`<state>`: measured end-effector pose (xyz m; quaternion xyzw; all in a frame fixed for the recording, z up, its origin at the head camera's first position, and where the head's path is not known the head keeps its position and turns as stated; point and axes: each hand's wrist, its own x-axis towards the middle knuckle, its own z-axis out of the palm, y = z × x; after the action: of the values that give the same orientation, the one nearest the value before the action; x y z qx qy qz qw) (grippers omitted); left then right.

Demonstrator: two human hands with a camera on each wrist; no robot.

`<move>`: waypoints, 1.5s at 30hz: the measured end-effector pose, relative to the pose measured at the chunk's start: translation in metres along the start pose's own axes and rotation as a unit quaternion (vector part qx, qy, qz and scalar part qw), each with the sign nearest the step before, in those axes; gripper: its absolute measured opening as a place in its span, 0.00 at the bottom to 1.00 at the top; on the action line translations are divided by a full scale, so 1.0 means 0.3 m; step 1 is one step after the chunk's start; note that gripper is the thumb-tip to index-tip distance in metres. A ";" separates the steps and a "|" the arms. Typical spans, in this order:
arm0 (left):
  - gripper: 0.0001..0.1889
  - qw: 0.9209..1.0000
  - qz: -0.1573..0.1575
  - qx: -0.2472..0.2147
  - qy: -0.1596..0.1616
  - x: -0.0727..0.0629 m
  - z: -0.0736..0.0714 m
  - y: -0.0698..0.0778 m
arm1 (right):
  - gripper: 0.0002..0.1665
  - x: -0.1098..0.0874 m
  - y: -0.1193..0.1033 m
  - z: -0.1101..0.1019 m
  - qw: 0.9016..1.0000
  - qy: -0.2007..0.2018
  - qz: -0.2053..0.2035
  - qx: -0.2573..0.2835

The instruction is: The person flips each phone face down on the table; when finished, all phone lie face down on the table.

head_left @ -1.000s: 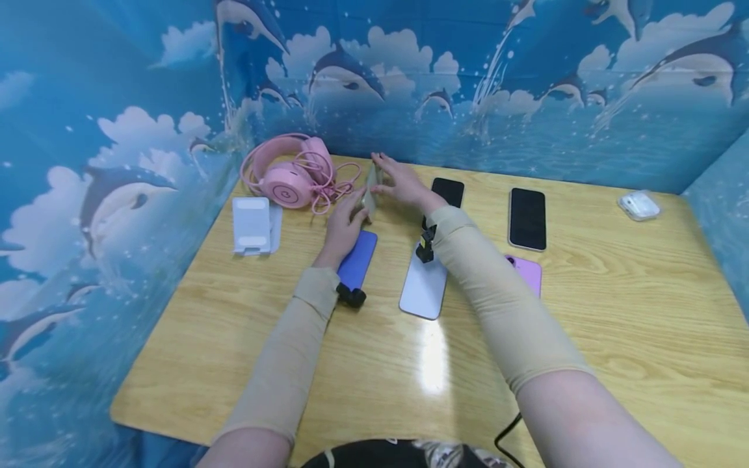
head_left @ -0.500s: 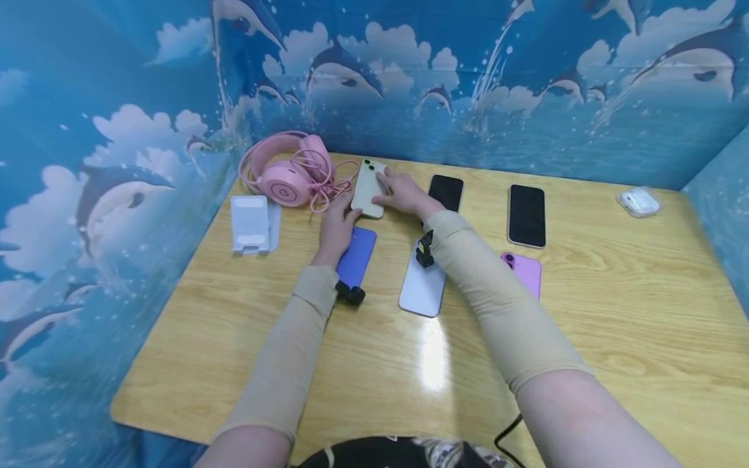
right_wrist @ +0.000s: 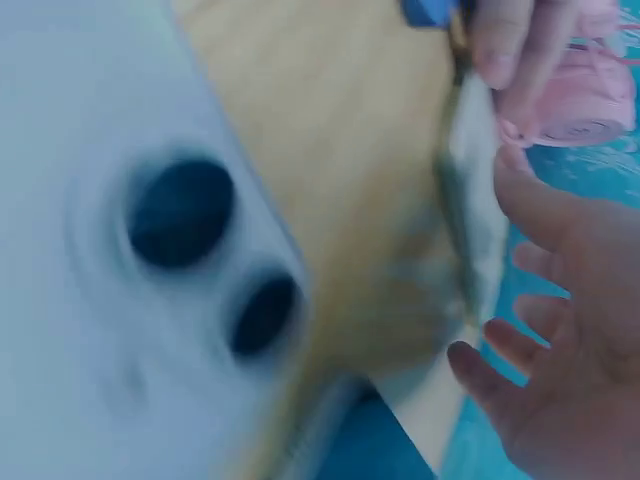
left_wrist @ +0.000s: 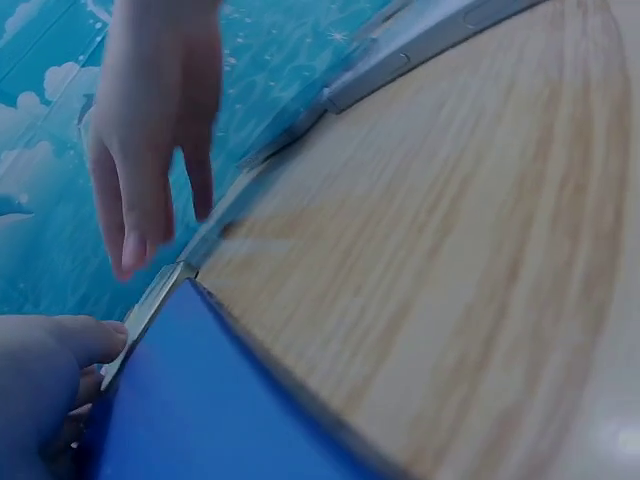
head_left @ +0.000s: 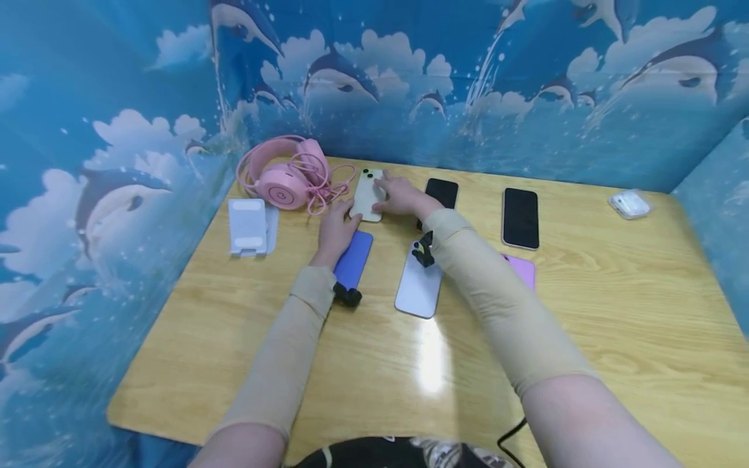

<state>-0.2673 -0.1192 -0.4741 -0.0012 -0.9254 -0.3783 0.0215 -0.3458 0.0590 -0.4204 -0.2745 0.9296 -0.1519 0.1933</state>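
The right hand (head_left: 402, 197) spreads its fingers over the pale phone (head_left: 365, 197). The left hand (head_left: 335, 227) touches the phone's near end — pinching or not, I cannot tell.

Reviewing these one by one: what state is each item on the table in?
Cream phone: camera side up
Blue device: lying flat, partly hidden; which face is up is unclear
Pale phone: flat, camera side up
Partly hidden black phone: screen up, dark
Fully visible black phone: screen up, dark
Purple phone: flat, partly hidden
Pink headphones: unworn, cord loosely looped
White stand: folded or opened, cannot tell
Clear box: open or closed, too small to tell
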 end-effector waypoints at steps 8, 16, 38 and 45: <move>0.29 0.999 0.032 0.024 -0.016 -0.031 0.008 0.113 | 0.39 -0.130 0.167 -0.098 0.999 -0.023 0.034 -0.015; 0.30 0.993 0.064 -0.047 -0.093 -0.056 0.098 0.298 | 0.42 -0.255 0.320 -0.119 0.993 -0.044 0.103 -0.031; 0.29 0.999 0.029 -0.023 -0.001 -0.098 0.315 0.325 | 0.58 -0.274 0.371 -0.092 0.993 -0.035 0.109 -0.004; 0.30 0.999 0.020 -0.029 -0.007 -0.102 0.313 0.323 | 0.58 -0.270 0.397 -0.085 0.995 -0.010 0.094 0.045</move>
<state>-0.2386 0.0161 -0.4744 -0.0229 -0.9140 -0.4045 0.0222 -0.3483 0.2054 -0.4218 -0.1788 0.9414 -0.1722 0.2283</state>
